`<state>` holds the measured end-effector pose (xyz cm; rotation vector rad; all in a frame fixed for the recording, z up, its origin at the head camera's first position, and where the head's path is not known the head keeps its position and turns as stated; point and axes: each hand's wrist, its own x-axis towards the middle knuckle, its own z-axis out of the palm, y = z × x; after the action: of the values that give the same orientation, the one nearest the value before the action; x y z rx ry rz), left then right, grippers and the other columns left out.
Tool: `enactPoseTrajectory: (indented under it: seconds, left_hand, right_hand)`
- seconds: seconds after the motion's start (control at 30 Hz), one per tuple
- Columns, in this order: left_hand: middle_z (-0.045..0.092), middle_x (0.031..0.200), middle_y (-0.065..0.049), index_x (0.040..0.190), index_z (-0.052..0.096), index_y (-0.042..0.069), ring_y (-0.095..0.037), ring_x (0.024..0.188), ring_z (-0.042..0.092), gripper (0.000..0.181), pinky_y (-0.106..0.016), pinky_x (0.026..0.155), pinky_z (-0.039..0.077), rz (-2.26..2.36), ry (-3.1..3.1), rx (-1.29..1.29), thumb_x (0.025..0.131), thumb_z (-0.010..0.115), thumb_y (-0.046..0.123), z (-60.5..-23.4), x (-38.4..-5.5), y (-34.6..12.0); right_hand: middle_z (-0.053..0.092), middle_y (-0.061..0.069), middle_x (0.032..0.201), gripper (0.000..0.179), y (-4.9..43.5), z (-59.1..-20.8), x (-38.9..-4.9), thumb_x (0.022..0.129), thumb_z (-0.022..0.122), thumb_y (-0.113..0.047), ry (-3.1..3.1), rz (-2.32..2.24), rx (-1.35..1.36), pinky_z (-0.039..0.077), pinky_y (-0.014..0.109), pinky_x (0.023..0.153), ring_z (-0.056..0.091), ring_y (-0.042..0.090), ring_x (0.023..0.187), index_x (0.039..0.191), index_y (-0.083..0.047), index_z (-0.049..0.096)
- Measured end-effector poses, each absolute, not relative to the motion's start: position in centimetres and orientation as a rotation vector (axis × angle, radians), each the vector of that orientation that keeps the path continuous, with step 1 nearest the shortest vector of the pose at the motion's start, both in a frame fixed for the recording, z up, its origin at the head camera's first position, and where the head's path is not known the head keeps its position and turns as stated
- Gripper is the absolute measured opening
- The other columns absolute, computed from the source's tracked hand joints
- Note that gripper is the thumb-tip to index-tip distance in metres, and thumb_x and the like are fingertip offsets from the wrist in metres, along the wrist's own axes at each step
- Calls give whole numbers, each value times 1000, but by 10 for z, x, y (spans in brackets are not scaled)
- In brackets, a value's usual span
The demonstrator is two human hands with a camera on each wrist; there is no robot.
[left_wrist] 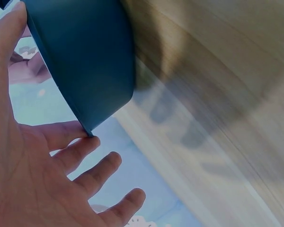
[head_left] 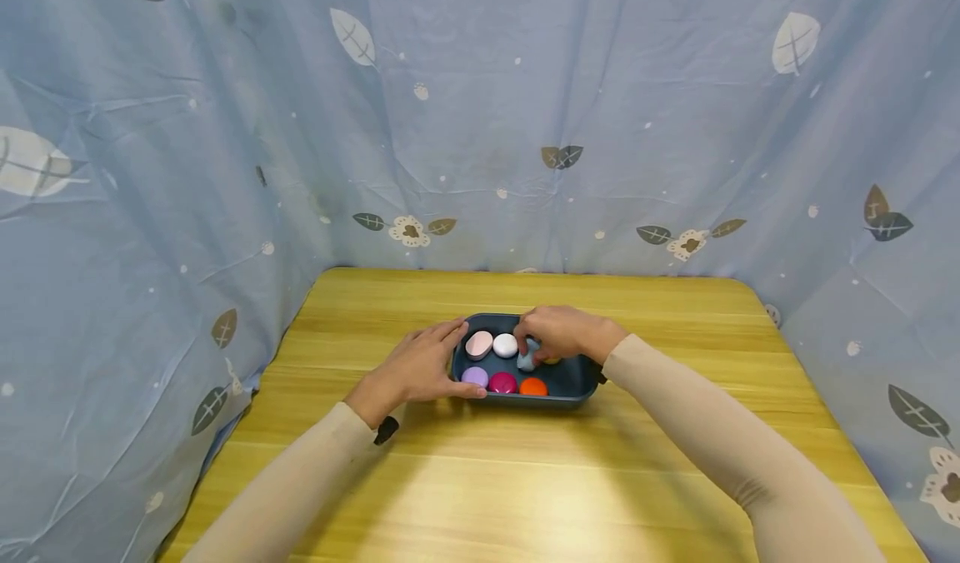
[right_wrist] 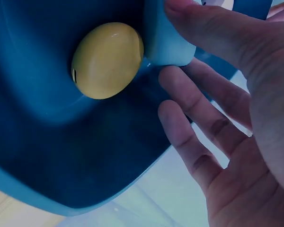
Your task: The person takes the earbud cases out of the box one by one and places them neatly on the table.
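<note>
A dark blue tray with rounded corners stands on the table. My left hand spans its left end, thumb and index finger touching the rim, the other fingers spread and fairly straight. Inside the tray, my right hand pinches a light blue rounded piece, its far side hidden by the fingers. Close beside it lies a smooth yellow oval piece with a small dark slot. The tray also holds pale pink, white, lilac, magenta and orange rounded pieces.
The wooden table extends around the tray on all sides. A blue curtain printed with leaves and flowers hangs behind the table and along both sides.
</note>
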<state>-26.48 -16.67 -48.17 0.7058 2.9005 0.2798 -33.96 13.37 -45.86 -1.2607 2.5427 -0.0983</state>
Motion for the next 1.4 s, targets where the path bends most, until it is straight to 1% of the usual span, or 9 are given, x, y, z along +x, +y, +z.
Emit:
enactPoseTrajectory:
  seconds: [0.07,0.13,0.37,0.43,0.53,0.7,1.0,1.17,1.4]
  left_hand:
    - [35,193,-10,184,37,12,-43,173,45,135,-72,139,38,274,2902,704,87,74,98,-481,-265,-167]
    - [35,193,-10,184,37,12,-43,173,45,135,-72,139,39,260,2904,699,87,74,98,-481,-265,-167]
    - [34,193,-10,184,36,13,-43,173,44,136,-72,140,38,248,2896,697,86,73,100,-480,-266,-165]
    - [34,193,-10,184,36,13,-43,174,44,136,-72,140,37,247,2897,694,86,73,100,-479,-266,-165]
    - [34,193,-10,184,36,13,-43,174,44,137,-72,140,37,252,2899,691,85,74,100,-479,-266,-165]
    - [32,194,-8,185,34,15,-43,175,42,138,-73,141,35,273,2888,678,85,73,100,-481,-266,-165]
    - [30,195,-7,186,34,16,-43,175,42,136,-73,141,34,318,2881,657,86,75,99,-482,-263,-167]
    - [30,195,-7,186,34,15,-44,175,42,135,-75,140,34,322,2882,658,87,76,97,-483,-263,-168]
    - [30,195,-7,185,34,14,-44,175,41,134,-73,142,33,344,2876,687,88,74,97,-482,-262,-168]
  right_hand:
    - [79,-1,113,15,133,-459,-341,103,94,-23,2524,-104,-1246,66,35,92,66,16,96,110,-24,81]
    - [79,-2,113,18,132,-462,-342,102,94,-23,2510,-100,-1246,66,34,92,66,14,96,112,-24,79]
    - [81,4,133,34,133,-466,-342,102,95,-23,2479,-97,-1294,66,41,111,72,20,112,132,-20,80]
    - [81,4,133,37,133,-465,-342,102,94,-25,2477,-94,-1303,66,41,112,72,20,114,136,-19,82]
    - [80,3,127,40,135,-464,-342,103,94,-29,2483,-73,-1316,66,37,108,70,18,109,140,-19,84]
    - [76,3,117,41,141,-461,-338,102,95,-32,2501,-90,-1327,63,33,95,65,15,99,140,-18,86]
    - [74,5,122,37,165,-451,-333,100,97,-27,2599,-340,-1280,64,36,97,71,24,105,134,-17,85]
    - [74,5,124,37,186,-445,-331,99,98,-22,2668,-472,-1256,65,38,96,69,21,104,132,-14,85]
    - [78,6,129,37,223,-443,-329,101,95,-19,2775,-593,-1107,67,50,100,73,21,106,133,-10,79]
